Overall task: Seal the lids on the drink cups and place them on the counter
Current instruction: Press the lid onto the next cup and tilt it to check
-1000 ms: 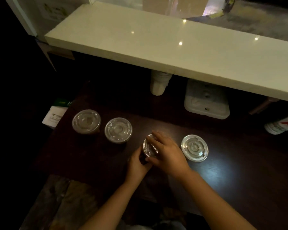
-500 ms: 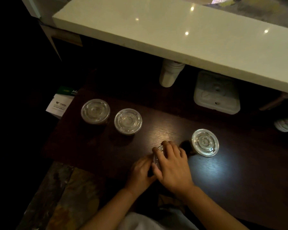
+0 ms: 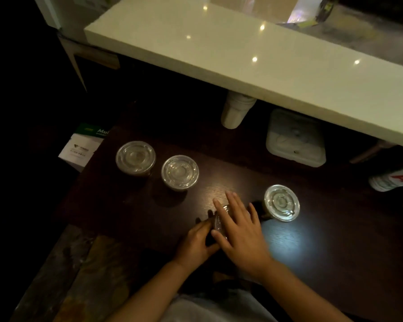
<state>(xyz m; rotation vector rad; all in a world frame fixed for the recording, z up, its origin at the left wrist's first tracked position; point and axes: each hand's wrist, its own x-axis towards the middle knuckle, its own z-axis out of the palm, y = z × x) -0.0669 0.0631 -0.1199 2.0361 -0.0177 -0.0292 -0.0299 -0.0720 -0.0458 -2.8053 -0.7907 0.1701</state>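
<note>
On the dark wooden table a drink cup with a clear plastic lid stands between my hands, mostly hidden. My left hand grips the cup's side. My right hand lies flat on the lid with the fingers spread. Three more lidded cups stand on the table: one at the far left, one beside it, and one to the right of my hands. The pale stone counter runs across above the table.
Under the counter's edge are a white stack of cups and a white foam box. A white and green carton sits off the table's left edge. A white bottle with red print lies at the right.
My right hand has gone from curled fingers around the lid to a flat, spread palm on top of it. The left hand still holds the cup's side. The camera has shifted slightly.
</note>
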